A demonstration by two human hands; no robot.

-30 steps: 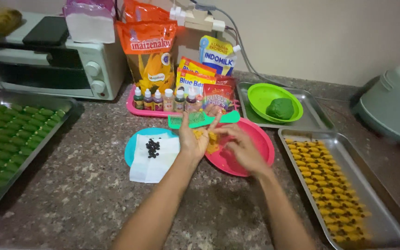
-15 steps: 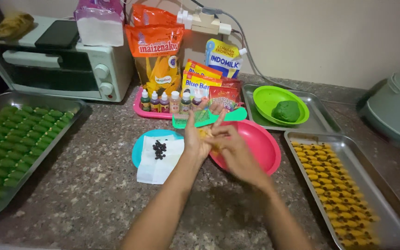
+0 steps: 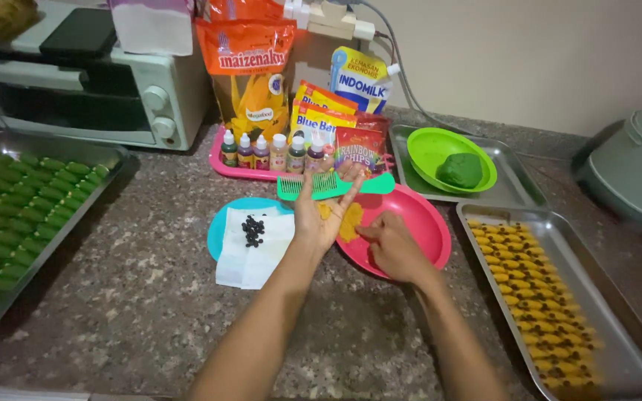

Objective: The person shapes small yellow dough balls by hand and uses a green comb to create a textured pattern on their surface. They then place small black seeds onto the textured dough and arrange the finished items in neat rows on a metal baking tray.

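My left hand [image 3: 323, 217] is turned palm up over the near-left edge of a pink plate [image 3: 421, 223]. A flat lump of yellow dough [image 3: 349, 221] rests on its palm, with a small smear beside it. My right hand [image 3: 394, 249] hovers over the plate just to the right. Its fingers are curled and its fingertips pinch the edge of the dough. A green comb [image 3: 332, 186] lies across the plate's far rim, just beyond my left fingertips.
A blue plate [image 3: 221, 226] holds white tissue and dark chips [image 3: 253, 230]. A steel tray of green pieces [image 3: 9, 215] is at left, and a tray of yellow pieces [image 3: 544, 297] at right. Behind are a green bowl with green dough [image 3: 458, 169], small colouring bottles [image 3: 261, 152], food packets, a toaster oven [image 3: 83, 89] and a grey-green appliance [image 3: 633, 171].
My hands were pressed together over the pink plate. The left palm has since turned up and flattened, showing the dough, and the right hand has drawn back to the right.
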